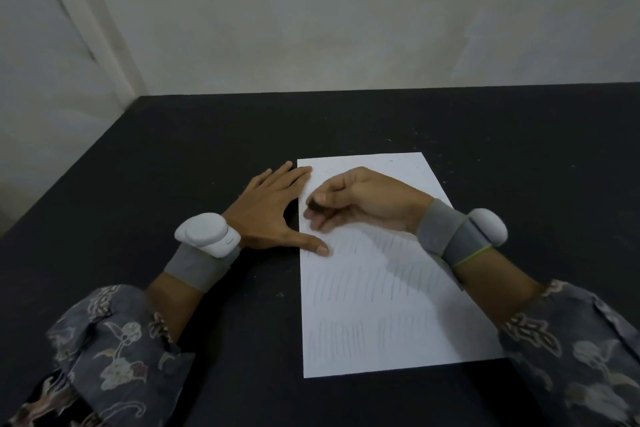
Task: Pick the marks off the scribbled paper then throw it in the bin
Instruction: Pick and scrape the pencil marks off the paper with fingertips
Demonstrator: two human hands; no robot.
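Two hands: left hand (273, 211) flat on paper (381, 305); right hand (360, 201) pinches eraser (316, 206).

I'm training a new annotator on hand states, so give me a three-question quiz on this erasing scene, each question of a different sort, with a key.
1. True or false: the left hand lies flat, its fingers and thumb on the left edge of the paper.
2. Multiple choice: the right hand pinches
A. a pencil
B. a small dark eraser
C. a crumpled sheet
3. Fill in: the faint pencil strokes remain on the paper's ____ part, nearer the person.

Key: 1 true; 2 B; 3 lower. The eraser is small and partly hidden, so only its dark colour is certain.
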